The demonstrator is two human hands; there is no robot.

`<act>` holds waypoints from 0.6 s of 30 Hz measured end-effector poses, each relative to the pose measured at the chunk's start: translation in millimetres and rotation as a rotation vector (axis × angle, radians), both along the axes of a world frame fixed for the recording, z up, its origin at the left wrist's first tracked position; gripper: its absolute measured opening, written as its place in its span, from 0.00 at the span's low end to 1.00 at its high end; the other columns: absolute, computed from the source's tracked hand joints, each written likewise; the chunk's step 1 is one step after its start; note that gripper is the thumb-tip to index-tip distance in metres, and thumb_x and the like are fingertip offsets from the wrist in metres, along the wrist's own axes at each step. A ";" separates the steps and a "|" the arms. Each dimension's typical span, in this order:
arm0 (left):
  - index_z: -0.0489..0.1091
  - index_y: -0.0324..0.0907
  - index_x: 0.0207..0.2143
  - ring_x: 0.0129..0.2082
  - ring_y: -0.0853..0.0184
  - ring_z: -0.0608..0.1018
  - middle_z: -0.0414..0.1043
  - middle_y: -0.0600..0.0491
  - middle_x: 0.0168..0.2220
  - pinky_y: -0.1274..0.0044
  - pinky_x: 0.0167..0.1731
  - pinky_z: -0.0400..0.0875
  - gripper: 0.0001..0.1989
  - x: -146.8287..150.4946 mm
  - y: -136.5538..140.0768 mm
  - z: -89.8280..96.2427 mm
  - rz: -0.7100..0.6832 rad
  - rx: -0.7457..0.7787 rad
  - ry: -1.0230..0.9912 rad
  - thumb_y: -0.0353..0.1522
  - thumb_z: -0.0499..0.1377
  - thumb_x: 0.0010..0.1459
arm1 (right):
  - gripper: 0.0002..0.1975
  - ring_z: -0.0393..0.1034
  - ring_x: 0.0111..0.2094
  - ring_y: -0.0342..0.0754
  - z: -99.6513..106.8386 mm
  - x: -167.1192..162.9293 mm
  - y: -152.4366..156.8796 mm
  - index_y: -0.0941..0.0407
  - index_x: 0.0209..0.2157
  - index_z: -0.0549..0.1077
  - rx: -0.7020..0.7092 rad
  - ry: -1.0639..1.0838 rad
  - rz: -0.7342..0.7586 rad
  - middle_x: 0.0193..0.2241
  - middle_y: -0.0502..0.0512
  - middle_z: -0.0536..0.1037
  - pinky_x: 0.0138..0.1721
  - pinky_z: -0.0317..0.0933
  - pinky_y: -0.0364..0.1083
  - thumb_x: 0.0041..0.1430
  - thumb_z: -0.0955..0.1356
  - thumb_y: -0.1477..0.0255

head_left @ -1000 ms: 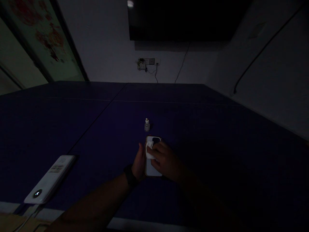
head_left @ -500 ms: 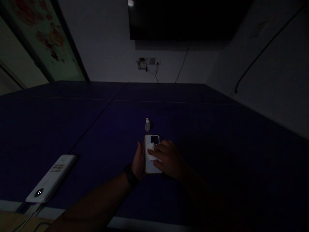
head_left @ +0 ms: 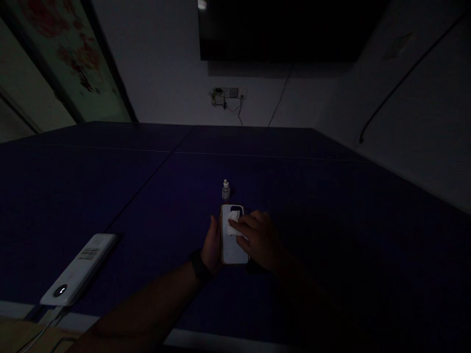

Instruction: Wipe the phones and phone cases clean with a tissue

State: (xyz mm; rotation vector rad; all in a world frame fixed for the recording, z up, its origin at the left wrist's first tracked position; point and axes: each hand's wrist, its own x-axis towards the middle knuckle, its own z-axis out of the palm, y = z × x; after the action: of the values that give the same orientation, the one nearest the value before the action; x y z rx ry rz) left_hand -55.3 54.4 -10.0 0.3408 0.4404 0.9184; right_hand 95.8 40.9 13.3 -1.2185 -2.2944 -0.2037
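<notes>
The phone [head_left: 235, 252] lies at the near middle of the dark blue table area, back side up, its long sides running near to far; whether it is raised over the table [head_left: 176, 196] or touches it cannot be told in this dim light. The left hand [head_left: 212, 247] is partly open along the phone's left edge, thumb raised beside it, supporting it; the other fingers are hidden, so how firmly they close cannot be told. The right hand [head_left: 259, 240] has half-curled fingers holding a white tissue [head_left: 233, 226] against the phone's far half, just below the dark camera patch [head_left: 236, 208]. The phone should be stiff, fairly light but dense, and its smooth pale back probably slippery, with the camera glass the likeliest part to scratch; the brownish rim along the long sides seems the surest hold. The tissue looks soft, nearly weightless and easily torn, best pinched where it bunches. A small dropper-style bottle [head_left: 225, 191] stands upright just beyond the phone, and a white power bank [head_left: 79, 272] lies well apart at near left.
</notes>
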 end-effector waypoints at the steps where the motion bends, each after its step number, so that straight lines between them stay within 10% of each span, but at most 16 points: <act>1: 0.66 0.37 0.62 0.51 0.55 0.79 0.77 0.41 0.51 0.68 0.50 0.71 0.35 0.2 0.1 0.1 -0.010 -0.012 -0.001 0.53 0.43 0.68 | 0.21 0.64 0.41 0.54 0.1 -0.6 -0.4 0.54 0.52 0.77 -0.006 -0.008 0.015 0.41 0.55 0.81 0.40 0.52 0.53 0.56 0.74 0.76; 18: 0.66 0.38 0.63 0.49 0.57 0.80 0.77 0.42 0.50 0.69 0.51 0.71 0.35 -1.4 0.6 -2.7 0.022 -0.003 -0.042 0.53 0.41 0.69 | 0.19 0.64 0.40 0.52 0.5 3.0 0.3 0.51 0.49 0.78 -0.030 -0.010 0.152 0.41 0.51 0.81 0.40 0.49 0.52 0.55 0.75 0.75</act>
State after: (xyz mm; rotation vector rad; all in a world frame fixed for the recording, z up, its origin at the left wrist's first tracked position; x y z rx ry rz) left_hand -56.6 55.0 -12.6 0.3143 0.4075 0.9450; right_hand 98.8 41.2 13.8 -1.0537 -2.3942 -0.1214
